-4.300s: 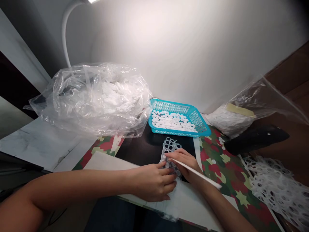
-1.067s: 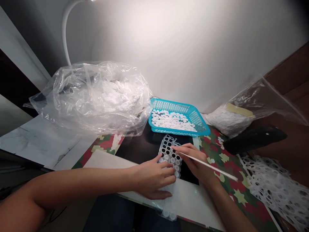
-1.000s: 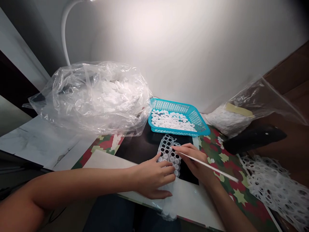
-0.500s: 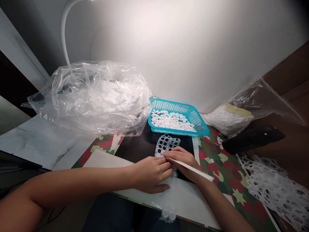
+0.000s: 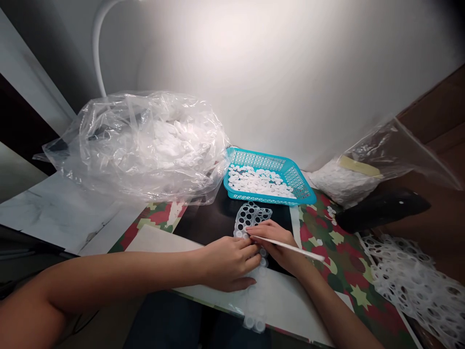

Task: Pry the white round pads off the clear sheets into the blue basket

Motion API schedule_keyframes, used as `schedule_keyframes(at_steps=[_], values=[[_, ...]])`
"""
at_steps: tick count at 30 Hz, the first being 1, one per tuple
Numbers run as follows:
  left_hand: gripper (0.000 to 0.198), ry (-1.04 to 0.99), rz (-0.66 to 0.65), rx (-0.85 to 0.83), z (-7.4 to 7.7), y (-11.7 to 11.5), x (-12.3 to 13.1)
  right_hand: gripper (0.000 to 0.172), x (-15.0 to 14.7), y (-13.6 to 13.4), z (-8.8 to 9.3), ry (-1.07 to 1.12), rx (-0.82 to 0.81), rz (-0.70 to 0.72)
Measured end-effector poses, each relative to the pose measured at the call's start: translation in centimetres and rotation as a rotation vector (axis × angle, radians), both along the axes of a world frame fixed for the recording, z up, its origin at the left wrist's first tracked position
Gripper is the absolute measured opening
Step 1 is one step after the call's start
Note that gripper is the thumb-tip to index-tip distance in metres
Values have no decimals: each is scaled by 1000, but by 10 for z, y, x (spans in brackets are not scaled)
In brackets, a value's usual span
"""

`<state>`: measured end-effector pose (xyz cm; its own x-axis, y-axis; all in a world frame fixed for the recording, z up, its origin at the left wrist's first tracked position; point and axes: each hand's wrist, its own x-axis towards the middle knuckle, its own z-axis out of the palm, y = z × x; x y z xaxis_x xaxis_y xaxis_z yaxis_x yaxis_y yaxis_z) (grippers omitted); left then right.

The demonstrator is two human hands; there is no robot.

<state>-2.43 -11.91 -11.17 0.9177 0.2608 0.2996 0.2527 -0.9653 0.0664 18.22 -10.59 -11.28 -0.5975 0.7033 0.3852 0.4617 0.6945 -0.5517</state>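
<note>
My left hand (image 5: 230,261) lies over a strip of translucent plastic with round pieces (image 5: 254,322), its fingers bent down onto it and its thumb apart. The strip runs out below that hand and hangs over the table's front edge. Beyond both hands, the strip's far part (image 5: 248,215) shows open round holes. In my right hand (image 5: 278,242) is a thin white stick-like tool (image 5: 301,251), gripped between the fingers. Its inner end meets the strip near my left fingertips. The exact contact point is hidden by the fingers.
A blue basket (image 5: 308,194) with many white discs stands behind the hands. A large clear bag (image 5: 145,145) is at the left, and a smaller bag (image 5: 341,182) at the right. A black object (image 5: 385,208) and punched-out plastic sheets (image 5: 417,286) lie at the right.
The outer end of the white tool has risen, so it lies flatter across my right hand. My left hand stays in nearly the same place on the strip.
</note>
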Motion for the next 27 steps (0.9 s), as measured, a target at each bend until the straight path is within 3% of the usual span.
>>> schedule_keyframes(at_steps=[7,16,21,27], values=[[41,16,6,-5,2,-1,1,21,-3,-2,1,11,-21,-36],[34,50,24,-9,2,-2,2,25,-3,-4,1,-233,352,38],[32,54,26,22,3,-3,2,24,-9,-5,3,-233,369,-27],[45,34,32,60,1,-4,2,26,2,8,1,-60,353,-198]])
